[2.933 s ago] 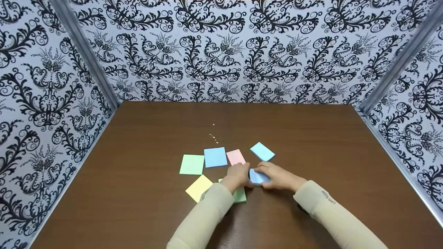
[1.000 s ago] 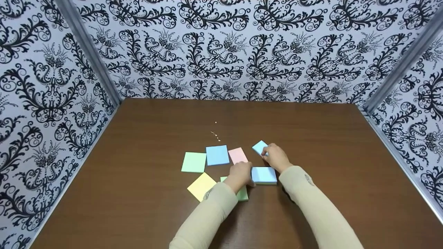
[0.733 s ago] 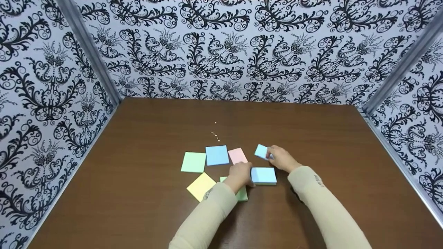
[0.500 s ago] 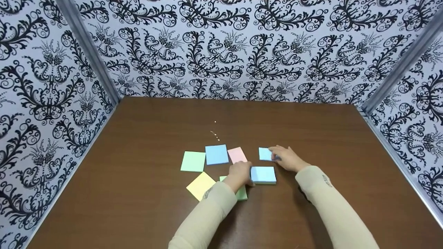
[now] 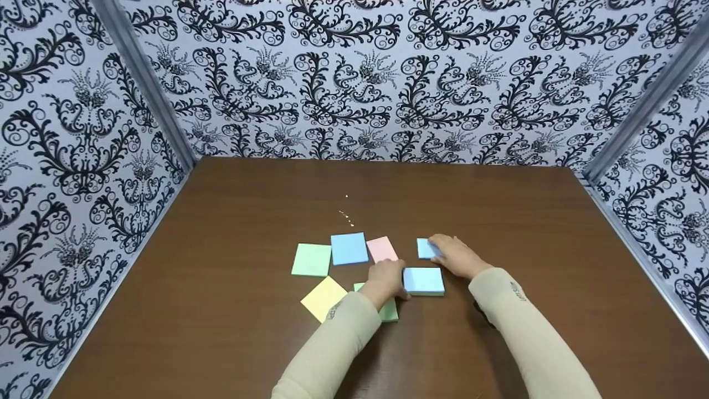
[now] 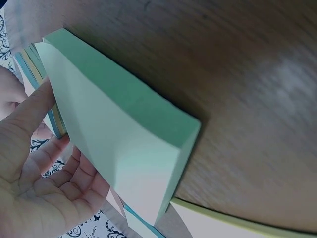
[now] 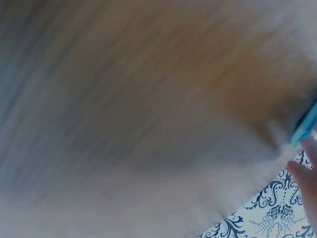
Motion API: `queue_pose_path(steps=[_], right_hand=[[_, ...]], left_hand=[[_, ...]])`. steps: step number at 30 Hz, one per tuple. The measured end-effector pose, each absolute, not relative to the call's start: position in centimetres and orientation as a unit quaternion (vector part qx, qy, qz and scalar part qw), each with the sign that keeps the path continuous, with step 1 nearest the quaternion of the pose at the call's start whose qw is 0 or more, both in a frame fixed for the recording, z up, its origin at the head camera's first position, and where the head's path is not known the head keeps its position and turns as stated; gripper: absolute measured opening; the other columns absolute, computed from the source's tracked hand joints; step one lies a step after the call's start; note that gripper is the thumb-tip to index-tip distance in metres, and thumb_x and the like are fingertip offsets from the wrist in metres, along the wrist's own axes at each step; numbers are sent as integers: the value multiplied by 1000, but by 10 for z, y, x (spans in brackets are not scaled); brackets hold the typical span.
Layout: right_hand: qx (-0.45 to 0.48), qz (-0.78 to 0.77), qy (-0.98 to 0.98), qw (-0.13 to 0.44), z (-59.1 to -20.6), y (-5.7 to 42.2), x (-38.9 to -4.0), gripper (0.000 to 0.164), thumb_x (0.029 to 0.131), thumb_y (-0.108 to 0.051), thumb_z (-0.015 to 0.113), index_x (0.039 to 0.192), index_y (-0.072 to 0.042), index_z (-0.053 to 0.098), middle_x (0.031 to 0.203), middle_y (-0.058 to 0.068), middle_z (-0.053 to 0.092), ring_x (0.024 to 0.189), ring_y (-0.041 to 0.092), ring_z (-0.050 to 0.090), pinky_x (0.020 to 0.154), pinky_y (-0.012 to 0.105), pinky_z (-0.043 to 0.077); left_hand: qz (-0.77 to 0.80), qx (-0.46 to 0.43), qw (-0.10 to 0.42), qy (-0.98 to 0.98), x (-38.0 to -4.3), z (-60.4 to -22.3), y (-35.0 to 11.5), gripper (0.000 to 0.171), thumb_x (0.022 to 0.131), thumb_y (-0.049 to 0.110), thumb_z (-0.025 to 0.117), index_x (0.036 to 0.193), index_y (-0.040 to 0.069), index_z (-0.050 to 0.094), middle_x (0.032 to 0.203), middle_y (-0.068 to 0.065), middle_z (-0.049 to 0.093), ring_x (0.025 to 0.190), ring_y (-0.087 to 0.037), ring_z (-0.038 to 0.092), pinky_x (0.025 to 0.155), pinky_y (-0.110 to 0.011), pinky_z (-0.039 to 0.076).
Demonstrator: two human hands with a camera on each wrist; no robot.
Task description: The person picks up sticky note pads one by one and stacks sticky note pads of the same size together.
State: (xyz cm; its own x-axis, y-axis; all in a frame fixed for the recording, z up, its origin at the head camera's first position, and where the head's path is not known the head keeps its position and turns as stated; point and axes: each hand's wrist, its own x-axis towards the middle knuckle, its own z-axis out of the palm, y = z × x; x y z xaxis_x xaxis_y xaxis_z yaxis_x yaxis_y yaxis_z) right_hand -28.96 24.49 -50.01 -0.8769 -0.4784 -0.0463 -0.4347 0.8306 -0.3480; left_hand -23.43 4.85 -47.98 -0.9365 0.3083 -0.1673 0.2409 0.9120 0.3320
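My left hand holds the left edge of a stack of sticky notes with a light blue top. Its thumb lies along the stack's layered side in the left wrist view. My right hand grips the right part of a small light blue sticky-note pad, just behind the stack. In the right wrist view only that pad's blue edge and some fingertips show. Beneath the left wrist lies a thick green pad, large in the left wrist view.
Left of the hands lie a pale green pad, a blue pad and a yellow pad. A pink pad sits just beyond the left hand. Patterned walls border the brown table.
The right hand has left the stack and taken hold of the light blue pad behind it. That pad has turned from diagonal to straight and shifted slightly right and nearer. The left hand stays put.
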Motion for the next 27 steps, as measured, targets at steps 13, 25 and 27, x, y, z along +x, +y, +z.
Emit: queue_pose_path(steps=[13,25,27], right_hand=[[-275,-187,942,52,-500,251,-287,48,91,-20,57,128,7,42,130,25,44,120,40,39,97,52,33],[-346,-203,916,28,-482,246,-267,47,86,-24,63,121,4,52,125,20,50,115,34,44,95,49,35],[-370,-195,908,20,-480,242,-261,46,84,-23,65,120,4,53,122,18,52,112,32,47,93,47,37]], left_hand=[[152,146,108,972,-236,-483,49,54,62,31,85,106,10,63,98,-7,64,91,-24,59,78,-39,48],[144,143,108,973,-234,-479,48,54,62,33,84,105,9,61,98,-8,64,92,-25,59,77,-38,48],[136,142,108,974,-234,-479,49,56,62,34,84,107,10,60,100,-8,64,94,-25,59,78,-38,48]])
